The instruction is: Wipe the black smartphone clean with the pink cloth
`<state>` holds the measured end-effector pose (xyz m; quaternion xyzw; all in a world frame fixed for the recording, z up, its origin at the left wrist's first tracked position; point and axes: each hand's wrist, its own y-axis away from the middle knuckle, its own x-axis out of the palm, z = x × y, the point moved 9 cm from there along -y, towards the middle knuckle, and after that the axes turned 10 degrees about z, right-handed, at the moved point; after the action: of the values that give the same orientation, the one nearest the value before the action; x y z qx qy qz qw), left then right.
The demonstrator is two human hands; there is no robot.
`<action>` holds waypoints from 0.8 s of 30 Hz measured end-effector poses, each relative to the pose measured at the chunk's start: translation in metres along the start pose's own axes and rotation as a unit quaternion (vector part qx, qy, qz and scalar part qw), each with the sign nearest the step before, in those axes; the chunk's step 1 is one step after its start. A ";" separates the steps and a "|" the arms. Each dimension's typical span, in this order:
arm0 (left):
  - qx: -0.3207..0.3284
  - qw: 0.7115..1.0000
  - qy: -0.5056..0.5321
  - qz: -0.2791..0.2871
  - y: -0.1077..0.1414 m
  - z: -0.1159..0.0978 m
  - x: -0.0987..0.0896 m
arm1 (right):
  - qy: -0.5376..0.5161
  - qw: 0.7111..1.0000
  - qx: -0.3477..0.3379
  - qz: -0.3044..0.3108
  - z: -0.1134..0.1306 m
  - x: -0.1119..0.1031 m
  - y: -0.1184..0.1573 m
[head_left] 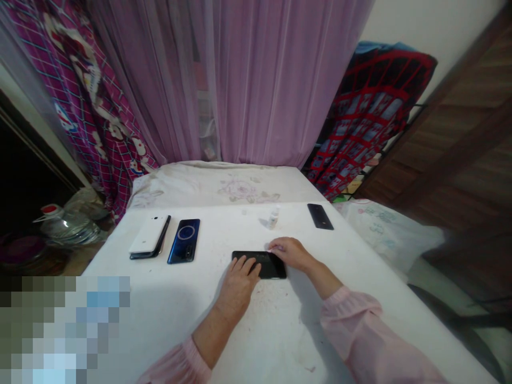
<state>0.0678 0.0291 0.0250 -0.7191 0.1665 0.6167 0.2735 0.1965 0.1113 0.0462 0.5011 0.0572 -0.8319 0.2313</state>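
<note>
A black smartphone (272, 268) lies flat and sideways on the white-covered table in front of me. My left hand (239, 280) rests on its left part, fingers stretched out over the dark glass. At the upper edge of the same phone, my right hand (292, 252) has its fingertips pinched together. Something small and whitish shows at those fingertips, too small to name. Just beyond the hands stands a small clear bottle (273, 218) with a pale label.
A blue phone (184, 241) lies to the left, beside a stack of phones topped by a white one (149, 234). Another dark phone (320, 216) lies at the right. Purple curtains (260, 80) hang behind the table (168, 320). A large water bottle (68, 226) stands off its left side.
</note>
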 end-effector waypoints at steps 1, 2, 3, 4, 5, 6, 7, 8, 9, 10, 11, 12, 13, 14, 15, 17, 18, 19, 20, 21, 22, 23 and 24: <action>0.000 1.000 0.001 0.000 0.000 0.000 0.000 | 0.001 1.000 -0.007 0.001 0.008 0.003 -0.005; -0.001 1.000 0.002 0.000 0.000 0.000 0.000 | 0.002 1.000 -0.016 0.003 0.017 0.006 -0.010; -0.001 1.000 0.003 0.000 0.000 0.000 0.000 | 0.004 1.000 -0.027 0.006 0.026 0.009 -0.015; -0.002 1.000 0.004 -0.001 0.000 0.000 0.000 | 0.007 0.999 -0.036 0.009 0.034 0.013 -0.021; -0.002 1.000 0.006 -0.001 0.000 0.000 -0.001 | 0.011 0.999 -0.043 0.012 0.042 0.016 -0.026; -0.003 1.000 0.007 -0.002 0.000 0.000 -0.001 | 0.017 0.999 -0.046 0.017 0.048 0.019 -0.030; -0.003 1.000 0.010 -0.002 0.000 0.000 -0.002 | 0.021 0.998 -0.048 0.021 0.052 0.021 -0.033; -0.004 1.000 0.012 -0.002 0.000 0.000 -0.003 | 0.025 0.998 -0.046 0.024 0.054 0.022 -0.035; -0.005 1.000 0.015 -0.002 -0.001 0.000 -0.004 | 0.027 0.998 -0.042 0.027 0.053 0.021 -0.035; -0.006 1.000 0.017 -0.002 -0.001 0.000 -0.004 | 0.029 0.998 -0.037 0.029 0.051 0.020 -0.034; -0.005 1.000 0.020 -0.003 -0.001 0.000 -0.004 | 0.031 0.999 -0.031 0.032 0.048 0.017 -0.032; -0.003 1.000 0.022 -0.004 -0.001 0.000 -0.005 | 0.033 0.999 -0.023 0.035 0.043 0.015 -0.028; 0.000 1.000 0.023 -0.006 -0.001 -0.001 -0.005 | 0.037 0.998 -0.013 0.039 0.037 0.012 -0.025; 0.003 1.000 0.025 -0.009 -0.001 -0.001 -0.005 | 0.042 0.998 -0.001 0.044 0.031 0.009 -0.021; 0.004 1.000 0.027 -0.012 -0.001 -0.002 -0.005 | 0.048 0.998 0.010 0.049 0.026 0.007 -0.018; 0.000 0.999 0.030 -0.020 -0.001 -0.001 -0.004 | 0.063 0.996 0.024 0.057 0.021 0.005 -0.016; -0.002 0.999 0.031 -0.022 -0.001 -0.001 -0.003 | 0.068 0.996 0.023 0.059 0.022 0.006 -0.016; -0.003 0.999 0.032 -0.023 -0.001 -0.001 -0.002 | 0.071 0.995 0.018 0.061 0.025 0.007 -0.019; -0.003 0.999 0.033 -0.025 -0.001 -0.001 -0.002 | 0.073 0.995 0.010 0.062 0.030 0.010 -0.022; -0.004 0.999 0.034 -0.026 -0.001 -0.001 -0.001 | 0.073 0.995 0.001 0.063 0.037 0.013 -0.026; -0.004 0.999 0.035 -0.027 -0.002 -0.002 -0.001 | 0.073 0.995 -0.007 0.063 0.045 0.017 -0.032; -0.005 0.999 0.035 -0.028 -0.002 -0.002 -0.001 | 0.074 0.995 -0.013 0.064 0.053 0.020 -0.037; -0.007 0.999 0.036 -0.031 -0.002 -0.001 -0.001 | 0.075 0.995 -0.018 0.066 0.061 0.024 -0.043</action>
<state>0.0700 0.0300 0.0264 -0.7474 0.1492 0.5832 0.2810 0.1190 0.1216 0.0493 0.5606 0.0560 -0.7737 0.2898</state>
